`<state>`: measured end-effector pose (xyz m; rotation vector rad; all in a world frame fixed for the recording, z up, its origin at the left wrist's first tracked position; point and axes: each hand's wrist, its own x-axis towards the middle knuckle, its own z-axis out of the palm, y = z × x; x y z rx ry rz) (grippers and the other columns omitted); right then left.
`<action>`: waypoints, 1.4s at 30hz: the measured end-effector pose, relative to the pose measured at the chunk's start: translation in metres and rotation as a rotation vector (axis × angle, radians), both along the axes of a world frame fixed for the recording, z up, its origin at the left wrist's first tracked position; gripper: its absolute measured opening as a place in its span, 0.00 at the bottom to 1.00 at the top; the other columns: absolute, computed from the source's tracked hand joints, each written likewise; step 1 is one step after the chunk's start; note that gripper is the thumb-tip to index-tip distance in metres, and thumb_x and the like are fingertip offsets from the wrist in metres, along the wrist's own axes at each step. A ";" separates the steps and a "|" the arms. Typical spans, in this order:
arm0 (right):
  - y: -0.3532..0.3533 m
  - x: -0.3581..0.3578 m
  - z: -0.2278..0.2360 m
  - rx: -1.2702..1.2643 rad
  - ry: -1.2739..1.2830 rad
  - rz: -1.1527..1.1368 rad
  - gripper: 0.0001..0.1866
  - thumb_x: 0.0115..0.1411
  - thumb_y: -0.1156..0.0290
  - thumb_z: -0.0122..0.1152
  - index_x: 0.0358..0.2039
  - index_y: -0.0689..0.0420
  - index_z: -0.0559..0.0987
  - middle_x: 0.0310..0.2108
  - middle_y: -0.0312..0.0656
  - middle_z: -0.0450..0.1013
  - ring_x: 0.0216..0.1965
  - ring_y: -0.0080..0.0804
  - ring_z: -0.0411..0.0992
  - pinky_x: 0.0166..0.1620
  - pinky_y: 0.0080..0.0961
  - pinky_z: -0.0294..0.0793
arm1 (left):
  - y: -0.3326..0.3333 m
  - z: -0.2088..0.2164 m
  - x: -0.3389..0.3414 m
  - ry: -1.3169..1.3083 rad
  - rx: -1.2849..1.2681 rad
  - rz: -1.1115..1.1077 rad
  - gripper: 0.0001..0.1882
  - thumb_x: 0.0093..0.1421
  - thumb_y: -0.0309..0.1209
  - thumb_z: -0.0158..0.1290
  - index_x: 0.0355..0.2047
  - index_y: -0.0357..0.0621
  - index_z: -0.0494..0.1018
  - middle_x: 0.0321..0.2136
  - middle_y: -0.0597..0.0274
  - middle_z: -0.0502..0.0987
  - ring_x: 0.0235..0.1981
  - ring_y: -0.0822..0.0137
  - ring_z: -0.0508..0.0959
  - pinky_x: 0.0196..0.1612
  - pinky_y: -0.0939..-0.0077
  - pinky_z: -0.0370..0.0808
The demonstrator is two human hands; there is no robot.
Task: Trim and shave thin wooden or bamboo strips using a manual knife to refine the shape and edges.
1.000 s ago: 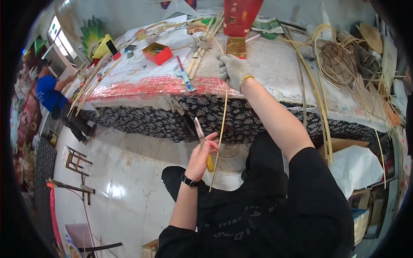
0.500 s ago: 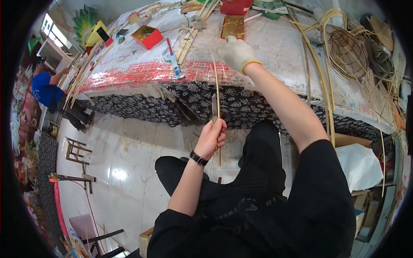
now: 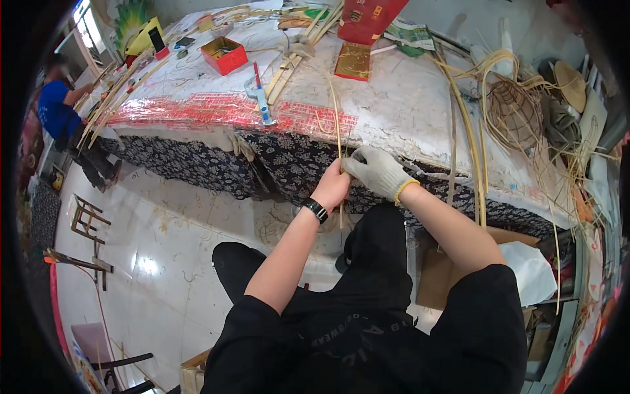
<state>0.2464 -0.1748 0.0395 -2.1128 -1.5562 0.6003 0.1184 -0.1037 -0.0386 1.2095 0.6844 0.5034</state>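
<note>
My left hand [image 3: 332, 185], bare with a black wristwatch, is closed round a thin bamboo strip [image 3: 337, 123] held upright in front of the table edge. The strip's upper end curves above the tabletop and its lower end sticks out below the fist. My right hand [image 3: 377, 169] wears a white knit glove with a yellow cuff. Its fingers are bent and pressed together at the strip, touching the top of my left hand. The knife seen earlier in my left hand is hidden now behind the fingers.
The table [image 3: 387, 98] carries a red box [image 3: 224, 55], a gold tray [image 3: 352, 62], a blue-and-white tool with a red handle [image 3: 262, 102] and flat wooden strips [image 3: 283, 77]. Woven baskets [image 3: 515, 115] and long canes [image 3: 474, 148] lie right. A co-worker [image 3: 56, 108] stands far left, near a stool [image 3: 88, 217].
My gloved right hand has come back from near the gold tray to the strip beside my left hand. My left hand has risen slightly with the strip, and the view has shifted.
</note>
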 end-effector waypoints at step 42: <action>0.051 -0.067 -0.029 0.429 -0.256 0.241 0.09 0.61 0.66 0.58 0.38 0.55 0.80 0.38 0.50 0.76 0.38 0.53 0.78 0.44 0.45 0.79 | -0.067 -0.018 -0.341 -0.124 0.170 0.724 0.17 0.77 0.41 0.38 0.47 0.42 0.70 0.22 0.74 0.62 0.20 0.83 0.57 0.22 0.86 0.55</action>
